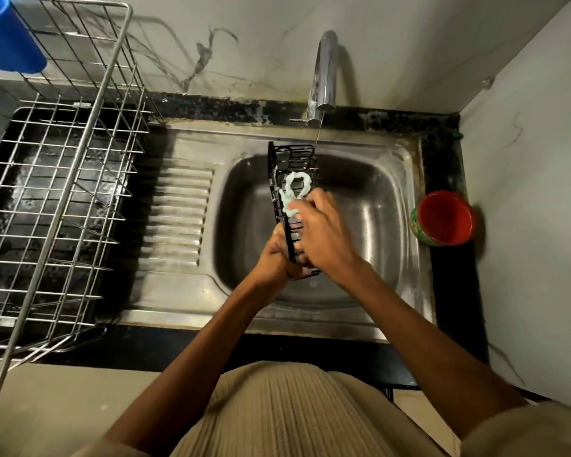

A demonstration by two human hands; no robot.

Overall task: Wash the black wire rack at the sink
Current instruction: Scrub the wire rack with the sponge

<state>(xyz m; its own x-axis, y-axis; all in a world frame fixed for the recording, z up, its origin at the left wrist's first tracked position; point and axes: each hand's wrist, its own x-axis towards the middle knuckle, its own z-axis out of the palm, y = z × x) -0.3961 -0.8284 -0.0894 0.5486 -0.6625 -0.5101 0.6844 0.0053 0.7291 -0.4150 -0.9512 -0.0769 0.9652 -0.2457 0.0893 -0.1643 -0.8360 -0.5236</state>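
Observation:
The black wire rack is held over the steel sink, its long side running away from me. My left hand grips its near end from below. My right hand lies over the rack's middle and pinches a pale green soapy scrubber against the wires. A thin stream of water falls from the chrome tap just past the rack's far end. The near part of the rack is hidden under my hands.
A large steel dish rack stands on the left over the black counter, with a blue cup at its top corner. A red-lined cup sits at the sink's right edge by the wall. The ribbed drainboard lies between.

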